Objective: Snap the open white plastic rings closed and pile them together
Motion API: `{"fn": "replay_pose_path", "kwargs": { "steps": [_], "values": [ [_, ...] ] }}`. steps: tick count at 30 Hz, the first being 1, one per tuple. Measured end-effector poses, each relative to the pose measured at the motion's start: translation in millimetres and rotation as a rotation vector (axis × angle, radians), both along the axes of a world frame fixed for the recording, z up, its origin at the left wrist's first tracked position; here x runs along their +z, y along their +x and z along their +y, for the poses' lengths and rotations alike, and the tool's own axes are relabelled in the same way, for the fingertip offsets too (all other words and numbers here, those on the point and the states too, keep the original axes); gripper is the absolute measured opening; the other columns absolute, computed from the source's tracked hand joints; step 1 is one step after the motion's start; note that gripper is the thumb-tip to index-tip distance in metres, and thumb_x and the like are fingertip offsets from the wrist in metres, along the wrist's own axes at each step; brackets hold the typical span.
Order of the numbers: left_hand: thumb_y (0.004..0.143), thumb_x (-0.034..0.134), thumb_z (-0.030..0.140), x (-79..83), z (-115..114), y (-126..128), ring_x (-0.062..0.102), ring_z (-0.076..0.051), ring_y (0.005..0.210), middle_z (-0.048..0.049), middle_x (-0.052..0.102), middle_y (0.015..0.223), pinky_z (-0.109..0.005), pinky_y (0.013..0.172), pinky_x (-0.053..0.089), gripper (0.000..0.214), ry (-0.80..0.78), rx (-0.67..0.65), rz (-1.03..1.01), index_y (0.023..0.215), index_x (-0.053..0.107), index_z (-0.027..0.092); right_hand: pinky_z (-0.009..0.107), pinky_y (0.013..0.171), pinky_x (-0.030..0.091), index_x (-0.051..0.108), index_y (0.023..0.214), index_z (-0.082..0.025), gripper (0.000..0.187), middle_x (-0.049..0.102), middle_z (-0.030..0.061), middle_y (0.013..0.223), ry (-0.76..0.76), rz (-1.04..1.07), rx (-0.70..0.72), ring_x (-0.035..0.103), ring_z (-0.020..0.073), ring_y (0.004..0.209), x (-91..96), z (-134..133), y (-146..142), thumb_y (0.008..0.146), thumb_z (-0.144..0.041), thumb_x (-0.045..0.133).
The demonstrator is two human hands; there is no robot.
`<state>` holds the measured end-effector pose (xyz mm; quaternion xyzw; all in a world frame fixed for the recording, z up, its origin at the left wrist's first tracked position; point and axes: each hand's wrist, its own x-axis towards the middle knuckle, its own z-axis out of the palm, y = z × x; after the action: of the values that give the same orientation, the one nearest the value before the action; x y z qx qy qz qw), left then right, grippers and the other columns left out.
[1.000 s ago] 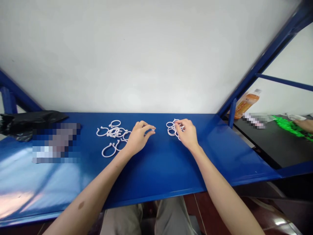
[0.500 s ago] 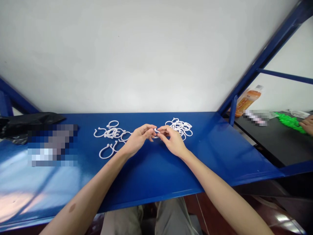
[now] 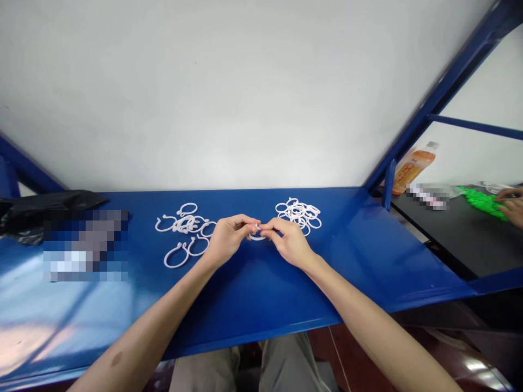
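1. Glossy blue tabletop (image 3: 253, 294) runs back to a plain whitish wall (image 3: 245, 98), with a crumpled black plastic bag (image 3: 53, 204) at its far left.
2. Both bare hands meet over the middle of it: the left hand (image 3: 226, 238) and the right hand (image 3: 291, 240) each have thumb and fingertips drawn together, clamped on one thin white plastic ring (image 3: 257, 238).
3. To handle this part well, I would pinch close behind its two ends, line them up squarely and press with steady, even force – twisting a band this thin could make an end slip sideways.
4. Resting the wrists low and bracing the fingertips against one another should help steady so small a piece.
5. As for where it lies in the grip, the ring's knobbed part is between the two sets of fingertips, while its curve shows just below them; whether the ends are joined I cannot tell, since the fingers cover them.
6. Beside the left hand lies a loose group of open white rings (image 3: 186, 224); just beyond the right hand is a heaped pile of similar white rings (image 3: 300, 209).
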<state>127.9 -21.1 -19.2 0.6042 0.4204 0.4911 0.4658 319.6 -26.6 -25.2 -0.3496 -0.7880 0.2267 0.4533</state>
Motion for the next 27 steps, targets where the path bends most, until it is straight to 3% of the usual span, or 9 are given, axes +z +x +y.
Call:
{"fn": "replay_pose_path", "kwargs": {
  "steps": [4, 7, 9, 12, 14, 17, 22, 27],
  "values": [
    [0.08, 0.069, 0.042, -0.5, 0, 0, 0.064, -0.015, 0.067, -0.0031, 0.073, 0.076, -0.028, 0.065, 0.052, 0.025, 0.047, -0.057, 0.081, 0.084, 0.071, 0.018, 0.033, 0.081, 0.054, 0.074, 0.099, -0.028, 0.016, 0.075, 0.0022, 0.092, 0.077, -0.066, 0.027, 0.069, 0.0183, 0.083, -0.2, 0, 0, 0.098, -0.024, 0.059],
    [0.086, 0.064, 0.041, 1.8, 2, 2, 0.067, -0.017, 0.076, -0.0039, 0.074, 0.087, -0.029, 0.07, 0.053, 0.024, 0.155, -0.03, 0.231, 0.095, 0.07, 0.02, 0.034, 0.084, 0.054, 0.074, 0.102, -0.027, 0.018, 0.075, 0.0034, 0.094, 0.135, -0.097, -0.022, 0.069, 0.0193, 0.088, 0.5, 5, 2, 0.099, -0.023, 0.056],
    [0.089, 0.062, 0.039, 4.5, 4, -1, 0.067, -0.02, 0.086, -0.0051, 0.074, 0.097, -0.032, 0.077, 0.053, 0.025, 0.286, 0.057, 0.429, 0.105, 0.07, 0.021, 0.036, 0.088, 0.053, 0.074, 0.104, -0.026, 0.019, 0.074, 0.0053, 0.097, 0.185, -0.113, -0.144, 0.068, 0.021, 0.093, 3.0, 12, 9, 0.1, -0.024, 0.055],
    [0.094, 0.056, 0.035, 8.8, 8, -13, 0.062, -0.027, 0.102, -0.0098, 0.071, 0.105, -0.041, 0.09, 0.05, 0.026, 0.432, 0.255, 0.858, 0.111, 0.07, 0.02, 0.038, 0.087, 0.053, 0.074, 0.104, -0.022, 0.019, 0.071, 0.0083, 0.1, 0.243, -0.085, -0.45, 0.067, 0.0227, 0.091, 8.4, 26, 35, 0.098, -0.028, 0.056],
    [0.096, 0.052, 0.034, 11.5, 10, -24, 0.059, -0.032, 0.108, -0.0144, 0.068, 0.109, -0.045, 0.095, 0.047, 0.029, 0.426, 0.37, 1.133, 0.112, 0.07, 0.017, 0.037, 0.081, 0.054, 0.074, 0.1, -0.019, 0.018, 0.07, 0.0097, 0.101, 0.258, -0.035, -0.649, 0.066, 0.0209, 0.083, 10.5, 38, 58, 0.095, -0.028, 0.059],
    [0.096, 0.049, 0.035, 15.1, 10, -37, 0.059, -0.035, 0.109, -0.018, 0.066, 0.109, -0.046, 0.093, 0.047, 0.035, 0.34, 0.464, 1.387, 0.115, 0.068, 0.012, 0.035, 0.075, 0.054, 0.073, 0.092, -0.016, 0.014, 0.07, 0.0089, 0.096, 0.204, -0.02, -0.788, 0.064, 0.0185, 0.073, 8.4, 52, 88, 0.09, -0.025, 0.063],
    [0.098, 0.044, 0.035, 17.6, 5, -39, 0.063, -0.035, 0.107, -0.017, 0.069, 0.108, -0.046, 0.089, 0.048, 0.037, 0.19, 0.376, 1.495, 0.119, 0.065, 0.012, 0.035, 0.079, 0.054, 0.074, 0.087, -0.017, 0.012, 0.072, 0.0086, 0.093, 0.028, -0.175, -0.753, 0.066, 0.0192, 0.075, -2.9, 61, 102, 0.085, -0.022, 0.063],
    [0.097, 0.044, 0.029, 15.1, 5, -31, 0.064, -0.034, 0.109, -0.0149, 0.07, 0.113, -0.045, 0.09, 0.047, 0.034, 0.17, 0.24, 1.442, 0.121, 0.064, 0.014, 0.036, 0.085, 0.052, 0.077, 0.088, -0.018, 0.018, 0.075, 0.0093, 0.096, -0.022, -0.339, -0.756, 0.067, 0.0217, 0.084, -7.1, 61, 97, 0.087, -0.025, 0.06]
  ]
}}
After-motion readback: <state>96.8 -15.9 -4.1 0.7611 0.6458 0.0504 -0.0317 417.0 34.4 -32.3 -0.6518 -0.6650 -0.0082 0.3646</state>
